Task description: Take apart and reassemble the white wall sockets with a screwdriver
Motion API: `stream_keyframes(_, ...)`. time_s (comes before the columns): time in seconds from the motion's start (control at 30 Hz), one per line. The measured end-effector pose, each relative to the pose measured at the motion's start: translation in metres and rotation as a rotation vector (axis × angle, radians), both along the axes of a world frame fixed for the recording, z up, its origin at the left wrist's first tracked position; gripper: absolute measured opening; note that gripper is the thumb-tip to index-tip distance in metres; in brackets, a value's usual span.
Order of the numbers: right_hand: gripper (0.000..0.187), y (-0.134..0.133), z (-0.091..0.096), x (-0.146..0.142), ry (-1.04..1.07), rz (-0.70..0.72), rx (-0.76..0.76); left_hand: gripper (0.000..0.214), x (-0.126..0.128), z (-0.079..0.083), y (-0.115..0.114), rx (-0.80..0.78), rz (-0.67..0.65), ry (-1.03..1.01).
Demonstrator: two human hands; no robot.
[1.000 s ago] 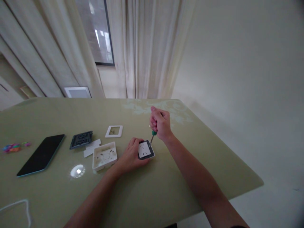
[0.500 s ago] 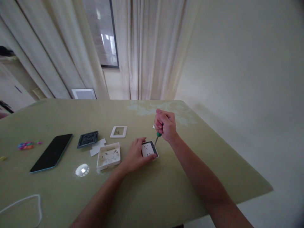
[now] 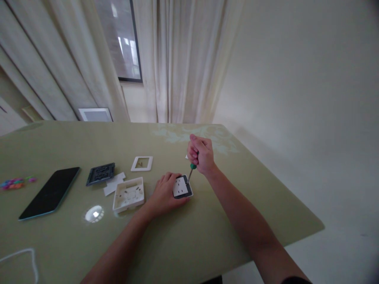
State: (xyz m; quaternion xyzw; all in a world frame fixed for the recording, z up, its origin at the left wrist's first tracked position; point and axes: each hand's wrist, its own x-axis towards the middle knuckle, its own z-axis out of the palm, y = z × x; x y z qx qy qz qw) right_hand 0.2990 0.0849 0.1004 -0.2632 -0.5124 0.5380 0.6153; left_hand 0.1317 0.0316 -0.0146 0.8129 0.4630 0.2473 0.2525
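Note:
A white wall socket [image 3: 179, 187] with dark edges lies on the table, its slotted face up. My left hand [image 3: 166, 193] grips it from the left, fingers at the far edge and thumb along the near edge. My right hand [image 3: 201, 154] is a fist around the green handle of a screwdriver [image 3: 190, 173]. The screwdriver stands tilted, its tip on the dark strip at the right side of the socket. Left of my left hand sits an open white mounting box [image 3: 128, 204].
A white frame [image 3: 152, 162] surrounds small screws behind the box. Further left are a dark moulded panel [image 3: 100, 174], white flat pieces [image 3: 114, 184], a black tablet [image 3: 50, 193] and colourful small pieces [image 3: 13, 183]. A white cable [image 3: 33, 260] lies near left. The wall is at right.
The view has shifted slightly, so everything sits a little further left. Both hands keep their grips, and the screwdriver tip stays at the socket's right strip.

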Motion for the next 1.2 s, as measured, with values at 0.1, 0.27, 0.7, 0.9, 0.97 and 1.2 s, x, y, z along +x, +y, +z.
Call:
stream_keyframes(0.1, 0.064, -0.0017, 0.0001, -0.0019, -0.022, 0.004, -0.011, 0.073, 0.0006, -0.0013, 0.0, 0.006, 0.004, -0.011)
stream_keyframes(0.27, 0.063, -0.0048, 0.0015, -0.0022, -0.018, 0.022, 0.014, 0.073, 0.0007, -0.0015, -0.0002, 0.011, 0.014, -0.025)
stream_keyframes(0.7, 0.063, -0.003, 0.0001, -0.0018, -0.026, 0.035, -0.011, 0.073, 0.0004, -0.0011, -0.0002, 0.004, 0.014, -0.024)
stream_keyframes(0.9, 0.063, -0.0035, 0.0014, -0.0022, -0.02, 0.026, -0.019, 0.074, -0.0006, -0.0013, 0.0002, 0.007, 0.014, -0.031)
stream_keyframes(0.97, 0.064, -0.0042, 0.0016, -0.003, -0.036, 0.027, -0.028, 0.073, -0.0008, -0.0019, 0.0002, 0.011, 0.015, -0.039)
stream_keyframes(1.2, 0.063, -0.0043, 0.0003, -0.003, -0.013, 0.04, -0.006, 0.074, -0.0005, -0.0026, 0.0005, 0.0, 0.023, -0.03)
